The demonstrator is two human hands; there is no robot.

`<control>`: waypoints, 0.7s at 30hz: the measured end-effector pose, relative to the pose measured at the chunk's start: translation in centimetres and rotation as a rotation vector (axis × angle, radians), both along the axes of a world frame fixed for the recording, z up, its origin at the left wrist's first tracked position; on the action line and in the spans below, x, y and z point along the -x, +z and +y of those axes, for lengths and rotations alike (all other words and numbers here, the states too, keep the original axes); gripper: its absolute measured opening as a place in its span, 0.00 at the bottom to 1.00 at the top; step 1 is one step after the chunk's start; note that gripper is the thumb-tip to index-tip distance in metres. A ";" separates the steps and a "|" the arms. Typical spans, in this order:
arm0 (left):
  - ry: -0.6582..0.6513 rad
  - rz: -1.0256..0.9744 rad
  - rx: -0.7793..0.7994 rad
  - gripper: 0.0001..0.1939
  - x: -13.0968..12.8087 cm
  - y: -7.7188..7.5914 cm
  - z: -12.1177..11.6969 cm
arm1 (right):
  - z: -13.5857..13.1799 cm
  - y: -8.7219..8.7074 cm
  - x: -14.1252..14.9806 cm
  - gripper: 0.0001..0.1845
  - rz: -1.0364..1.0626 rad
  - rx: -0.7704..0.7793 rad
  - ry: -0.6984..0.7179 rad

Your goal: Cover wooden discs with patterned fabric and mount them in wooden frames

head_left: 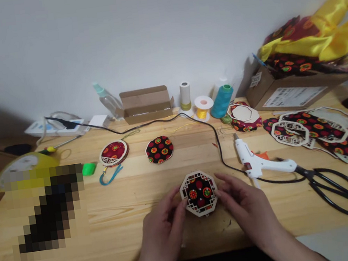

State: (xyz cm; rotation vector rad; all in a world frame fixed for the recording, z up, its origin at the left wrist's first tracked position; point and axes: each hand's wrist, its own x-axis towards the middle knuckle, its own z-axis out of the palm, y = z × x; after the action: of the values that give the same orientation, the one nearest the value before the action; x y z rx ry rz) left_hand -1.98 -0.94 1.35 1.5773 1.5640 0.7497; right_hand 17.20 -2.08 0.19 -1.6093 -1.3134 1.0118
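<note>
Both my hands hold an octagonal wooden lattice frame over black fabric with red and green flowers, a little above the pine tabletop. My left hand grips its lower left side, and my right hand presses its right side with the fingertips. Behind my right hand lies a white hot glue gun, its black cord trailing back across the table. Black-handled scissors rest further right. The frame's underside is hidden.
Round fabric pieces and a red round ornament with a blue cord lie ahead. Fabric and lattice pieces cover the right side. Thread spools, a cardboard box and a power strip line the wall. A pixelated patch hides the left.
</note>
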 end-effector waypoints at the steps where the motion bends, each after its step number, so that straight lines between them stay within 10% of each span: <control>1: -0.013 0.026 -0.052 0.16 0.0 -0.2 0.1 | 0.1 -0.1 0.0 0.18 -0.055 -0.026 0.017; 21: -0.256 0.435 -0.145 0.21 -0.2 -0.6 0.3 | 0.1 0.2 -0.1 0.17 -0.496 -0.182 0.171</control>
State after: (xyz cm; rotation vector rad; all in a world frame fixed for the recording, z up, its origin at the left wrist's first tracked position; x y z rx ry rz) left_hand -1.77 -0.62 0.71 2.1065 1.5849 0.4017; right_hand 17.29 -1.93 0.42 -1.6869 -1.8430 0.5796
